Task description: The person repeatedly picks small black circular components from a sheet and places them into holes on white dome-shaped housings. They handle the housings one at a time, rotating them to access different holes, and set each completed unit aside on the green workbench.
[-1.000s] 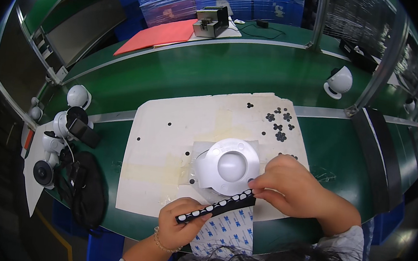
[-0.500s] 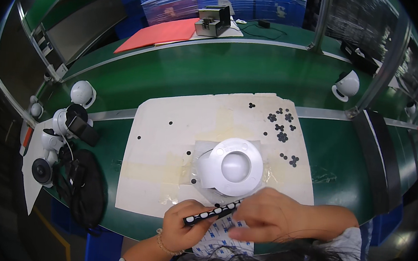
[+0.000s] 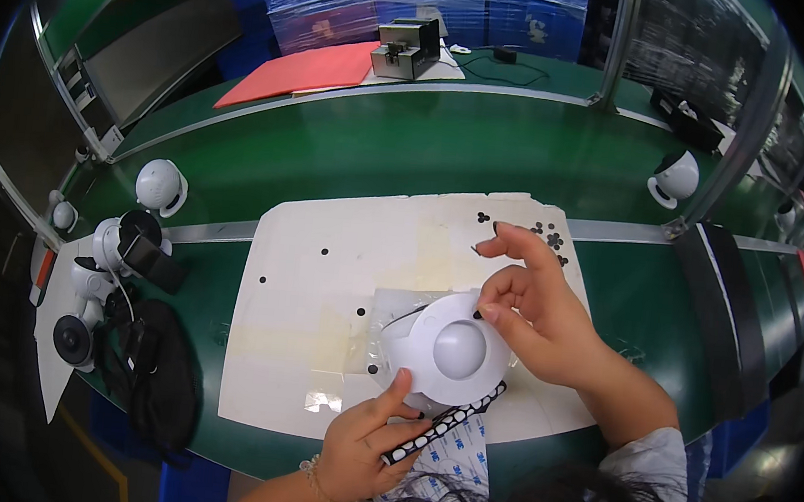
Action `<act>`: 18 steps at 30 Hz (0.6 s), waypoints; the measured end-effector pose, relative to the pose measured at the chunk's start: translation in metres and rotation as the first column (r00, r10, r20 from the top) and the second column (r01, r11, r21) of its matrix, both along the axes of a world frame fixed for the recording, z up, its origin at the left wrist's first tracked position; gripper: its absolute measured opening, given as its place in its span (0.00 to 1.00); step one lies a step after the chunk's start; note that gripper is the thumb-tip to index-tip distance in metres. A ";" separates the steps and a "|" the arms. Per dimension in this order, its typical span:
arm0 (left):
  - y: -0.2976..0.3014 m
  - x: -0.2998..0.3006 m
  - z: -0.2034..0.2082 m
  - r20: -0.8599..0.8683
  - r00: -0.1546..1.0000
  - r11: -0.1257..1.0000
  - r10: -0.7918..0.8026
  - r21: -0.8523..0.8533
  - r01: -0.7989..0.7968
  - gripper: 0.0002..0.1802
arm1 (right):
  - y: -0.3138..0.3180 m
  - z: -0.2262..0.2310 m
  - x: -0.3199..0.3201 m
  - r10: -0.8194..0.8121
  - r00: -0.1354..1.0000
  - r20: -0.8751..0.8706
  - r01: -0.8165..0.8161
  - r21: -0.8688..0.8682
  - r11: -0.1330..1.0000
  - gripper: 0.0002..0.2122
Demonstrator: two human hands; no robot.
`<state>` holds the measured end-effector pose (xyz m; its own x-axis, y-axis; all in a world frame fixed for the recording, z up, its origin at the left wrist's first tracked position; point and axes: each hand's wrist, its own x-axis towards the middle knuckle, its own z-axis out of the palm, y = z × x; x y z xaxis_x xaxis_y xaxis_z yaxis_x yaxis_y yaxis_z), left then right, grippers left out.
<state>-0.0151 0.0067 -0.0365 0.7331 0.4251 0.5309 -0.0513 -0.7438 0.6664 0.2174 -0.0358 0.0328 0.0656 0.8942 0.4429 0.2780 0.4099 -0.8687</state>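
In the middle stands a white camera-like device (image 3: pixel 427 349) with a round base uppermost and a domed centre. My left hand (image 3: pixel 358 448) grips a narrow black strip (image 3: pixel 444 422) with a row of white round spots. Its thumb is raised against the device's near rim. Over the device's right side is my right hand (image 3: pixel 544 326), fingers apart, index finger stretched out. Small dark spots show at its fingertips; whether they are pads or nails I cannot tell. Its thumb tip is at the device's upper right rim, beside a small black dot (image 3: pixel 478 315).
Black dots and clusters (image 3: pixel 554 239) lie on the pale cardboard sheet (image 3: pixel 294 337). Printed backing paper (image 3: pixel 455 461) is under the strip. More white devices (image 3: pixel 161 186) and a black pouch (image 3: pixel 167 369) stand left, another device (image 3: pixel 676 177) right. Metal rails (image 3: pixel 758 120) frame the green bench.
My right hand has moved up from the strip to the device's right side. The device has tilted and turned, and my left thumb now touches it. The strip has turned in my left hand.
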 end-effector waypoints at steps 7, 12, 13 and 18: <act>-0.002 -0.001 0.008 -0.044 0.999 0.994 0.007 0.109 -0.003 0.17 | -0.003 -0.003 0.003 0.001 0.999 0.035 0.000 -0.020 1.000 0.28; -0.001 -0.002 0.008 -0.058 0.998 0.996 -0.011 0.090 0.016 0.16 | -0.004 -0.003 0.004 -0.003 0.996 0.085 0.004 -0.011 1.000 0.28; -0.001 -0.001 0.008 -0.051 0.999 0.996 -0.010 0.090 0.015 0.16 | -0.004 -0.003 0.004 -0.006 0.996 0.087 0.007 -0.016 1.000 0.28; -0.002 -0.001 0.008 -0.055 0.998 0.994 0.003 0.111 0.003 0.16 | -0.005 -0.001 0.003 -0.045 0.982 0.181 0.041 0.021 0.999 0.28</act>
<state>-0.0163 0.0050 -0.0288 0.7628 0.3659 0.5332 -0.0166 -0.8132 0.5818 0.2199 -0.0406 0.0317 0.0210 0.8843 0.4665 0.4480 0.4088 -0.7951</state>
